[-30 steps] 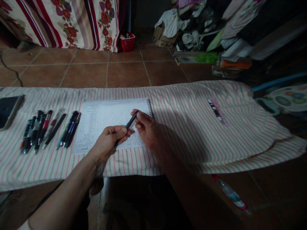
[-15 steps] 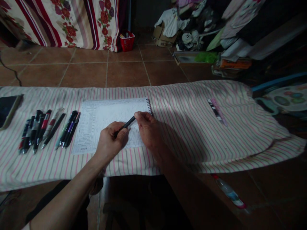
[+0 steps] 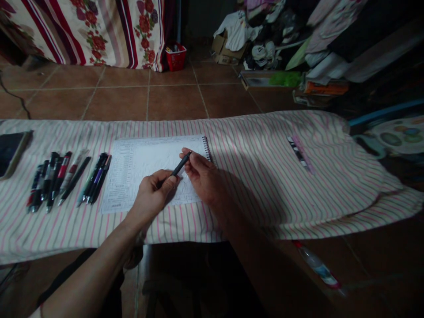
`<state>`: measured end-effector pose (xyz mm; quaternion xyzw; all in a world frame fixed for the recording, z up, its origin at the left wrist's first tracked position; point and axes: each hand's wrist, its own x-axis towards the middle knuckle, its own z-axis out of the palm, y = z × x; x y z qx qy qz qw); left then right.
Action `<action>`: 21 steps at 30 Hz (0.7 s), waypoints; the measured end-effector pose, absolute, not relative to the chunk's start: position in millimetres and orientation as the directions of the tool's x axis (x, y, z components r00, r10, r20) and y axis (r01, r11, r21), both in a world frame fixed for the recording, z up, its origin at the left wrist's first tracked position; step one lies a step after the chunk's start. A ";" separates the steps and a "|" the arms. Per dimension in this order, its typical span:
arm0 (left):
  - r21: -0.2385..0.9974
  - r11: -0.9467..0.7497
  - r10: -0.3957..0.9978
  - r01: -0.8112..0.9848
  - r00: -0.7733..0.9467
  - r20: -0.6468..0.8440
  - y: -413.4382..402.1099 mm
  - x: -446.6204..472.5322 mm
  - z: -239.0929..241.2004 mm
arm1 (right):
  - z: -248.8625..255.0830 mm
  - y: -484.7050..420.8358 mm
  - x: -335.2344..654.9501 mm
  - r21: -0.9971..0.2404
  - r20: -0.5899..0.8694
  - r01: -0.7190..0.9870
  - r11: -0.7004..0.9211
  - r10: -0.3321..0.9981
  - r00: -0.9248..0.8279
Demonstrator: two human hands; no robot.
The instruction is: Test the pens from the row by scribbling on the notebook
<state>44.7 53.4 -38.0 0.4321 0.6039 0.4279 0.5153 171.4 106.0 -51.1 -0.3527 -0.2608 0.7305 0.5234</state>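
My left hand (image 3: 150, 196) and my right hand (image 3: 203, 176) both grip one black pen (image 3: 181, 165) above a spiral notebook (image 3: 145, 165). The left hand's fingers close round the lower end. The right hand pinches the upper end between thumb and fingertips. The notebook lies open on a striped cloth (image 3: 251, 154), its page covered with faint scribbles. A row of several pens (image 3: 66, 179) lies on the cloth to the left of the notebook.
A dark phone or case (image 3: 11, 152) rests at the cloth's far left. A small striped strip (image 3: 300, 152) lies on the right of the cloth. A plastic bottle (image 3: 316, 265) lies on the tiled floor below. Clutter and a red basket (image 3: 175, 57) stand behind.
The pen's upper end has lifted slightly and my right hand has risen with it. My left hand keeps its hold low on the pen over the page.
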 end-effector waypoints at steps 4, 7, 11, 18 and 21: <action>0.954 0.298 0.953 0.027 -0.057 -0.296 53.3 41.9 -43.1 | -55.0 107.5 172.2 -0.764 -0.268 -0.550 -0.338 0.941 -0.206; 0.959 0.262 0.964 0.104 -0.070 -0.256 53.5 40.9 -43.8 | -56.1 109.0 171.6 -0.766 -0.283 -0.554 -0.326 0.945 -0.165; 0.953 0.181 0.981 0.244 -0.110 -0.159 52.9 40.8 -41.4 | -54.5 110.1 170.7 -0.777 -0.278 -0.552 -0.301 0.952 -0.127; 0.913 0.047 0.996 0.405 -0.087 -0.013 50.6 38.7 -42.3 | -56.1 109.7 169.8 -0.807 -0.214 -0.539 -0.242 0.970 -0.115; 0.905 0.034 0.996 0.423 -0.086 0.003 50.9 38.3 -42.8 | -57.2 108.7 168.9 -0.817 -0.200 -0.532 -0.224 0.974 -0.103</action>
